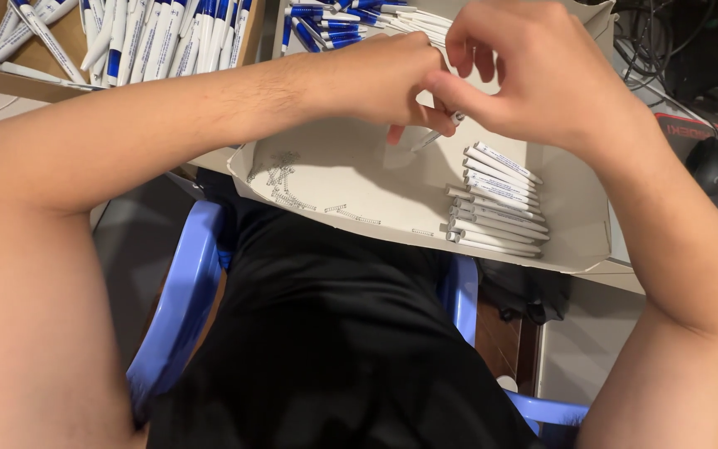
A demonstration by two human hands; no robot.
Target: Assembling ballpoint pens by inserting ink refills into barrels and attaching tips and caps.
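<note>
My left hand (392,75) and my right hand (533,75) meet above a shallow white cardboard tray (351,175), and together they pinch a small white pen (438,129) whose tip points down toward the tray floor. The fingers of both hands close around the pen's upper end, which is mostly hidden. In the tray's right part lies a neat stack of white pens (496,204) laid side by side. Several small metal springs (280,179) are scattered on the tray's left part.
A cardboard box of white and blue pens (126,33) stands at the top left, and another heap of such pens (351,17) behind the tray. I sit on a blue plastic chair (184,291). A black computer mouse (712,162) and cables lie at the right.
</note>
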